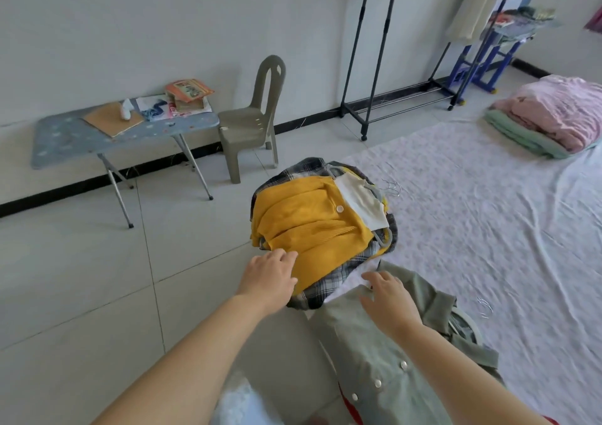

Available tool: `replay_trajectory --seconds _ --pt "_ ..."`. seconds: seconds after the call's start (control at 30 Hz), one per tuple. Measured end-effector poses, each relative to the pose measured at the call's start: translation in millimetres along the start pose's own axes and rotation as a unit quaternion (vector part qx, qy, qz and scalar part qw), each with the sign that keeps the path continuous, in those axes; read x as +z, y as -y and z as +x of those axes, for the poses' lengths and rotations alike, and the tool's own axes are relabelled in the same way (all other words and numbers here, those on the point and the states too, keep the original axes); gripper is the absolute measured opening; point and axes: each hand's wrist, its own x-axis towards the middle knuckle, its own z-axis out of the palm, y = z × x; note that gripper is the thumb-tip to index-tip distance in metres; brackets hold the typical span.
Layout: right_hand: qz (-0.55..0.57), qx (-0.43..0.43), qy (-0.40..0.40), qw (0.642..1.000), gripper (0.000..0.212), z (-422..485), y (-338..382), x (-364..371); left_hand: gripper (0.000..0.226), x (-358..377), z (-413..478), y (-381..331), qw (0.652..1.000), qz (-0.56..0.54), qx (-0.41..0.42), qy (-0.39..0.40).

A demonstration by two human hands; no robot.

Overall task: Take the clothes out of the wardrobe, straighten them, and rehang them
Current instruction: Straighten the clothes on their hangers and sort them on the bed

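Both my hands on the heaped clothes at the sheet's edge.
The mustard-yellow knitted cardigan (303,226) lies on a black-and-white plaid shirt (329,281) on the white bedsheet (472,213). My left hand (267,278) touches it, fingers loose. My right hand (389,297) rests flat on the sage-green buttoned shirt (374,359).

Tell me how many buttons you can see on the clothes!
4. One on the yellow top; three in a row on the green shirt. Others may be hidden in folds.

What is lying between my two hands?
In the head view, the hem of the plaid shirt and a strip of white sheet lie between the left hand and right hand.
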Motion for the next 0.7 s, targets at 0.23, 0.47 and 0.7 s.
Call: replay_trajectory --seconds 0.23,0.47,0.7 --pt "0.003 0.080 -0.022 0.997 0.045 97 31 -8 0.052 -28 120 61 0.996 0.002 0.091 0.020" --pt "0.033 0.173 -0.028 0.984 0.049 166 65 -5 0.051 -54 230 115 0.982 0.028 0.179 0.050" --pt "0.053 0.252 -0.049 0.965 0.045 213 52 -12 0.053 -55 312 107 0.963 0.033 0.257 0.080"
